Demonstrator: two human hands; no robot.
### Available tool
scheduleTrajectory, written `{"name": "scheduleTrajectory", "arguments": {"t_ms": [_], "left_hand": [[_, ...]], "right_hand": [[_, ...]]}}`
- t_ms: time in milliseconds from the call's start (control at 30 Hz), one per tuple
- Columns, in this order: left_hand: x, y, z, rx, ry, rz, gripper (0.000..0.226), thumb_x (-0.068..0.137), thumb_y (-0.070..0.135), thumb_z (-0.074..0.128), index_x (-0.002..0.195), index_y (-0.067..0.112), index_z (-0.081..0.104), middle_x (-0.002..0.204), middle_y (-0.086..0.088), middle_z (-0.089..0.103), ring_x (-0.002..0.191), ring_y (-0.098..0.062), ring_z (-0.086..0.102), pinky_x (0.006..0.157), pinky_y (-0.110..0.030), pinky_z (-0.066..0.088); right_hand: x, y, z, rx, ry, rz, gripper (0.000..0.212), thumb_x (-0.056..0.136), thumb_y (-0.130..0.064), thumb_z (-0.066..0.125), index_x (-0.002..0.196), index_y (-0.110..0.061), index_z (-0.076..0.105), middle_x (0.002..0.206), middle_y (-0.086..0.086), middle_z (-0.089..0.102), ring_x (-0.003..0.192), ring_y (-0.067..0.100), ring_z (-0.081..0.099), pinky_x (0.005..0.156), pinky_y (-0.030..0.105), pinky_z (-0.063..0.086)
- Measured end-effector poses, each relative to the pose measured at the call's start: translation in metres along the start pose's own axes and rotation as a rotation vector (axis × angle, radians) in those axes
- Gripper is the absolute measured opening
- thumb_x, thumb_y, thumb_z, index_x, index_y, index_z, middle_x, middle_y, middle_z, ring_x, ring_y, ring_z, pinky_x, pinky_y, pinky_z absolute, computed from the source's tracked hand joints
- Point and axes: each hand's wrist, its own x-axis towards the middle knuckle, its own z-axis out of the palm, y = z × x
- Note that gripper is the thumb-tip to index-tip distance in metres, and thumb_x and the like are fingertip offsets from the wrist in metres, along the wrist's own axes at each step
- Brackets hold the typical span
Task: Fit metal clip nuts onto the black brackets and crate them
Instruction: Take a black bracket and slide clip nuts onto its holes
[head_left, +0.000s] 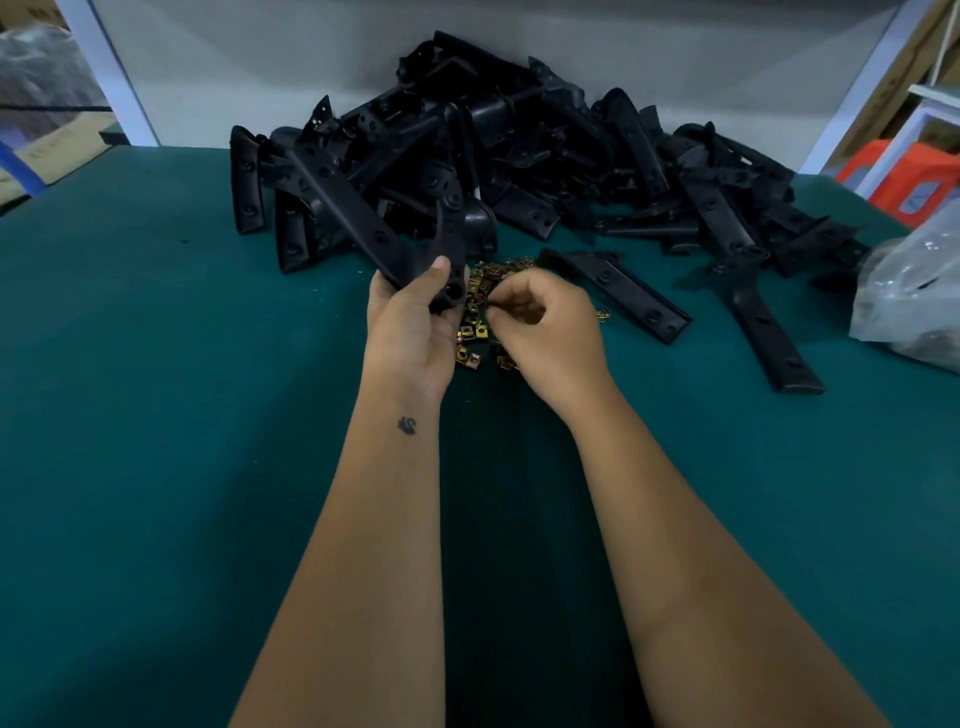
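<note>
Left hand (415, 322): grasping one black bracket (451, 244) at its lower end, thumb laid across the front, the bracket raised off the bench (156, 415) and tilted. Right hand (545, 327): fingers curled downward over the scatter of clip nuts (472, 332), fingertips pinched together at its near-left edge; whether a nut sits between them cannot be told, as the fingers cover that spot.

The clip nuts, brass-coloured, lie on the green bench directly between and under the two hands. Count not possible: several are hidden beneath the right hand, and the rest overlap.

Behind the clip nuts, against the rear wall, stands the pile of brackets (519, 145). The pieces interlock and are dark on dark, so no count can be given. Two separate brackets lie flat to the right of the clip nuts: one (623, 291) just beside the right hand, one (763, 322) farther right.

At the right edge, beyond those, a clear plastic bag (914, 301) is cut off by the frame; its contents are unreadable. A red stool (914, 182) shows behind it, partly hidden.
</note>
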Motion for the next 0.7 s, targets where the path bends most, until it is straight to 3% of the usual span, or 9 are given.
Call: {"name": "scheduleTrajectory", "arguments": {"t_ms": [67,267,400,467,567,700], "left_hand": [[-0.001,-0.001,0.001,0.021,-0.005,-0.014,0.022,0.094,-0.008,0.056,0.112,0.004,0.054,0.099,-0.009,0.067,0.08,-0.014,0.071,0.075,-0.025,0.057],[-0.004,-0.005,0.007,0.059,-0.027,-0.044,0.038,0.092,-0.01,0.057,0.124,0.01,0.05,0.127,-0.018,0.059,0.102,-0.026,0.066,0.077,-0.035,0.06],[-0.01,-0.01,0.009,0.176,-0.04,-0.002,0.081,0.09,-0.009,0.06,0.14,0.048,0.031,0.127,-0.013,0.056,0.103,-0.026,0.066,0.072,-0.033,0.059],[-0.013,-0.014,0.012,0.334,-0.079,0.054,0.068,0.092,-0.008,0.058,0.129,0.047,0.042,0.128,-0.01,0.059,0.107,-0.027,0.066,0.071,-0.031,0.058],[-0.015,-0.015,0.013,0.459,-0.137,0.06,0.041,0.095,-0.008,0.053,0.108,0.029,0.066,0.116,-0.004,0.065,0.1,-0.02,0.066,0.071,-0.026,0.057],[-0.014,-0.018,0.014,0.571,-0.136,0.02,0.027,0.097,-0.004,0.054,0.094,0.014,0.074,0.102,-0.005,0.072,0.092,-0.014,0.07,0.071,-0.023,0.057]], "right_hand": [[0.002,-0.002,-0.003,0.131,0.056,0.031,0.023,0.085,-0.004,0.07,0.082,-0.027,0.068,0.08,-0.016,0.067,0.078,-0.007,0.061,0.072,0.008,0.046],[0.005,0.001,-0.014,0.425,0.132,0.125,0.028,0.088,0.005,0.064,0.09,-0.022,0.072,0.085,-0.009,0.072,0.084,0.002,0.067,0.078,0.018,0.052],[0.005,0.001,-0.015,0.545,0.136,0.158,0.026,0.09,0.005,0.062,0.096,-0.017,0.072,0.086,-0.006,0.073,0.082,0.006,0.069,0.075,0.02,0.054],[0.006,0.001,-0.014,0.566,0.136,0.168,0.025,0.091,0.004,0.061,0.097,-0.018,0.072,0.088,-0.003,0.073,0.081,0.008,0.068,0.076,0.02,0.054],[0.006,0.001,-0.015,0.58,0.134,0.167,0.022,0.093,0.001,0.061,0.099,-0.017,0.073,0.087,-0.003,0.072,0.078,0.007,0.066,0.075,0.021,0.053],[0.006,0.001,-0.016,0.578,0.135,0.168,0.023,0.093,0.001,0.06,0.1,-0.017,0.073,0.092,-0.002,0.073,0.08,0.006,0.067,0.076,0.019,0.053]]}}
